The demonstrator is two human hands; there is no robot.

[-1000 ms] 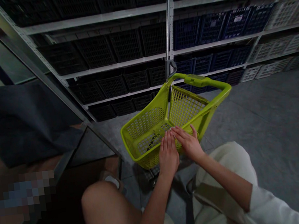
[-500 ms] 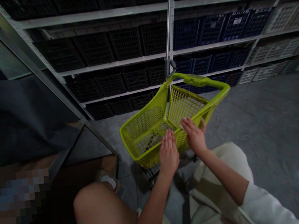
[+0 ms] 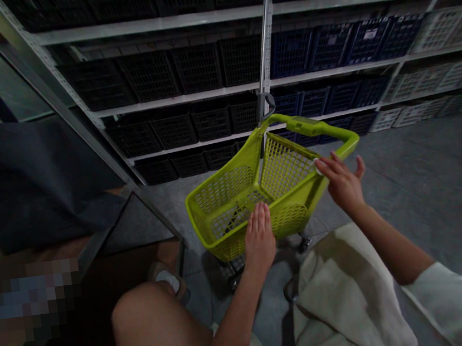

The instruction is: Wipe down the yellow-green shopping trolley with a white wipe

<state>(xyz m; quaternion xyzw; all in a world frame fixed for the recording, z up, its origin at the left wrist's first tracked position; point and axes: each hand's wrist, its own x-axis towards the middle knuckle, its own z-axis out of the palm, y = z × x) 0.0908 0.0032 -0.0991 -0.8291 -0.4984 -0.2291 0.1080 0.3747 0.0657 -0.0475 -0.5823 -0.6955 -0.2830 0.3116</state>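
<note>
A lime-green shopping cart (image 3: pixel 222 239) with perforated plastic sides stands in front of my knees, its basket bare inside. My left hand (image 3: pixel 259 239) is on the near rim of the basket, fingers together and hooked over the edge, thumb hidden. Near the handle end, my right hand (image 3: pixel 344 184) presses a small white wad (image 3: pixel 318 167), like a cloth or tissue, against the upper side rim. The fingers of that hand bend over the wad, and one digit sticks out to the right. The cart's handle (image 3: pixel 349 141) rises just beyond it.
Metal shelving (image 3: pixel 180 99) with rows of black crates (image 3: pixel 147 76), blue crates (image 3: pixel 331 45) and pale crates (image 3: pixel 441 29) lines the back. At left is a metal-framed table (image 3: pixel 97 248) with dark fabric (image 3: pixel 46 179) over it. Grey floor (image 3: pixel 436 198) extends right.
My right hand has slid right and up along the rim with the white wad, from mid-basket towards the handle. My left hand stays on the rim. The cart has barely shifted.
</note>
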